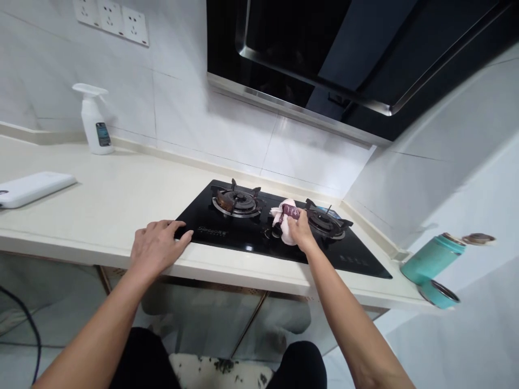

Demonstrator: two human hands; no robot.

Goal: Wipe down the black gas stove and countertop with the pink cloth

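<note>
Far to the left of the black gas hob [360,256], a flat white device [34,187] lies on the pale countertop [105,200]; behind it, also well left of the hob, a white spray bottle [95,120] stands upright against the tiled wall; its dark label is too small to read; above it three white sockets [111,19] sit on the wall. At the hob's front left corner the left hand [156,246] lies palm down on the countertop edge, fingers loosely spread, the fingertips reaching the black glass; beside them a line of pale brand lettering is printed on the glass, but I cannot read it. On the hob's left half sits the left burner [236,201]; between it and the right burner [326,220] a pink and white cloth [283,208] is pressed on the glass; the right hand [302,231] is closed around this cloth, gripping it from the front. Above the hob hangs a black range hood [324,48]. Right of the hob, near the countertop's end, a teal canister [430,259] appears tilted; a teal lid [440,294] lies just in front of it.
</note>
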